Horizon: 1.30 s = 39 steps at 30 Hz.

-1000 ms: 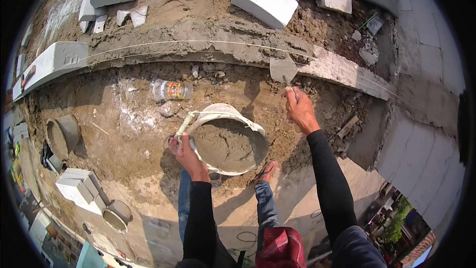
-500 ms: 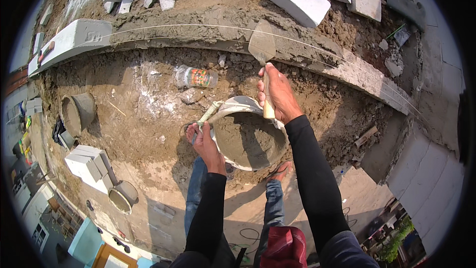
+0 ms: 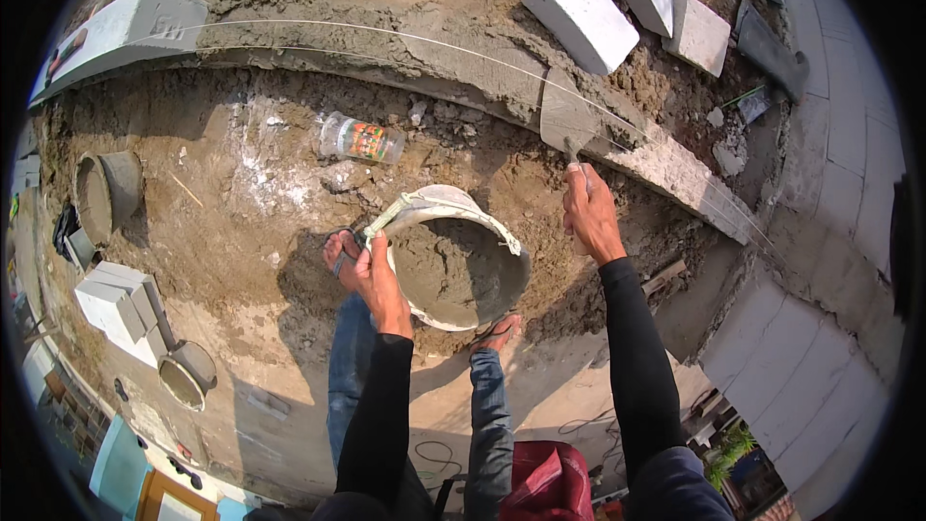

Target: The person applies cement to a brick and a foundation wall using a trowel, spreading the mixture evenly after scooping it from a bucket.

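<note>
My right hand (image 3: 591, 217) is closed round the handle of a trowel (image 3: 567, 114). Its flat grey blade lies over the wet mortar bed (image 3: 453, 50) on top of a low wall, beside a taut string line. My left hand (image 3: 382, 291) grips the pale rope handle (image 3: 388, 216) of a bucket (image 3: 451, 197) that stands on the soil between my feet. Grey mortar (image 3: 444, 265) partly fills the bucket, with shadow over some of it.
A clear plastic cup (image 3: 362, 139) lies on its side beyond the bucket. White blocks (image 3: 583, 21) lie behind the wall, and one (image 3: 135, 24) sits on its left end. At left stand a mortar-filled bucket (image 3: 123, 193), stacked blocks (image 3: 125, 307) and another bucket (image 3: 190, 373).
My right hand has moved the trowel rightward along the mortar bed. My left hand stays on the rope handle, and the whole view has shifted.
</note>
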Each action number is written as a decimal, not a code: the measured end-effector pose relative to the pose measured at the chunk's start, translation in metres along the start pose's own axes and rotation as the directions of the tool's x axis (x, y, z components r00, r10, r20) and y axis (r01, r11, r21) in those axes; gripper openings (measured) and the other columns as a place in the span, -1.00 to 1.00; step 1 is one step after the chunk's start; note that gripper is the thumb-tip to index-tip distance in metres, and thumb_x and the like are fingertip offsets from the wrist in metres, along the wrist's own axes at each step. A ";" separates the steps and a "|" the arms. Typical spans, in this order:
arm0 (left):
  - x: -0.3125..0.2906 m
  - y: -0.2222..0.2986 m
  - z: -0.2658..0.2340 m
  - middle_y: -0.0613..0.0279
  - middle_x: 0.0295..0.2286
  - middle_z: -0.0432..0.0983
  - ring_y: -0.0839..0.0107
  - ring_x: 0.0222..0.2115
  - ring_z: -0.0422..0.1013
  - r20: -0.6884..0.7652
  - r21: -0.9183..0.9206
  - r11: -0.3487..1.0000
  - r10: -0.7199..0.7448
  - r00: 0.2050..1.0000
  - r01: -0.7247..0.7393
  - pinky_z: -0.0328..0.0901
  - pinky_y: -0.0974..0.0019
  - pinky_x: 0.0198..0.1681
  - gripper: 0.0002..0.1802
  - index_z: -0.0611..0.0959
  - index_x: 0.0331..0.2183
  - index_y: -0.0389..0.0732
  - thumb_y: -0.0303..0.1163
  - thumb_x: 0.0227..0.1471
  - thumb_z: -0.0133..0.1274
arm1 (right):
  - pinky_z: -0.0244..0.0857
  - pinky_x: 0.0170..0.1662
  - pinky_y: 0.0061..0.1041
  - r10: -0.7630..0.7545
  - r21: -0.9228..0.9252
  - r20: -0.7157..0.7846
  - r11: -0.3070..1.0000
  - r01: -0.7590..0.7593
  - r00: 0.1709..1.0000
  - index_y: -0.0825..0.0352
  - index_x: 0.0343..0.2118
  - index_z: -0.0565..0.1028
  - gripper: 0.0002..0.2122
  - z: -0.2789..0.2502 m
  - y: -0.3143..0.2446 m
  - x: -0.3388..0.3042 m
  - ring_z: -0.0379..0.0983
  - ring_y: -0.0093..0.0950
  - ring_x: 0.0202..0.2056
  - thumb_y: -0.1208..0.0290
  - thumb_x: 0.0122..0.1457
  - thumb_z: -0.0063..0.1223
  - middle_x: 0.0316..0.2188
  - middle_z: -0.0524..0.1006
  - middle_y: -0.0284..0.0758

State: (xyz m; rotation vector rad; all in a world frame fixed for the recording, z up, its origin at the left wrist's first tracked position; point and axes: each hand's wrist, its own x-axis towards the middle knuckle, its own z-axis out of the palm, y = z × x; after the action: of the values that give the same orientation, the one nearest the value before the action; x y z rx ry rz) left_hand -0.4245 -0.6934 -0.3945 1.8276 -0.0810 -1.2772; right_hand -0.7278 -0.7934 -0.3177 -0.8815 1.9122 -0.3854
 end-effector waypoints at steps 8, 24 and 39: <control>-0.004 -0.003 0.023 0.16 0.11 0.24 0.47 0.22 0.07 -0.085 0.249 0.943 0.247 0.965 -0.219 0.00 0.34 0.27 -0.50 0.51 0.01 -0.45 -0.25 0.20 0.15 | 0.27 -0.47 -0.09 -0.434 -0.696 0.183 0.576 0.428 0.882 0.30 -0.29 0.33 -0.72 -0.051 0.083 -0.004 0.43 -0.06 -0.56 0.14 0.38 -0.13 -0.60 0.43 -0.10; 0.019 -0.015 -0.004 0.31 0.02 0.29 0.48 0.15 0.10 0.028 0.058 0.954 0.293 0.956 -0.294 -0.08 0.48 0.22 -0.64 0.56 -0.18 -0.44 -0.31 0.18 0.20 | 0.37 -0.33 -0.13 -0.336 -0.851 0.031 0.485 0.201 0.941 0.36 -0.16 0.42 -0.76 -0.197 0.198 -0.044 0.52 -0.04 -0.34 0.26 0.33 -0.05 -0.35 0.55 -0.09; 0.026 0.004 -0.071 0.60 -0.62 0.31 0.69 -0.61 0.18 0.229 0.477 0.823 0.222 0.948 -0.308 0.05 0.38 -0.58 -0.62 0.64 -0.45 -0.17 -0.06 0.20 0.15 | 0.32 -0.36 -0.13 -0.285 -0.158 -0.067 0.949 0.271 0.956 0.43 -0.23 0.42 -0.77 0.064 0.146 -0.295 0.45 0.05 -0.36 0.37 0.20 0.16 -0.40 0.43 0.01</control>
State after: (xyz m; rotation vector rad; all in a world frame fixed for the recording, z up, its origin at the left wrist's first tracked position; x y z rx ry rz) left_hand -0.3552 -0.6656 -0.4042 2.0472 -0.8113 -1.2767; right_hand -0.6501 -0.4746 -0.2473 -1.2590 1.9197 -0.4617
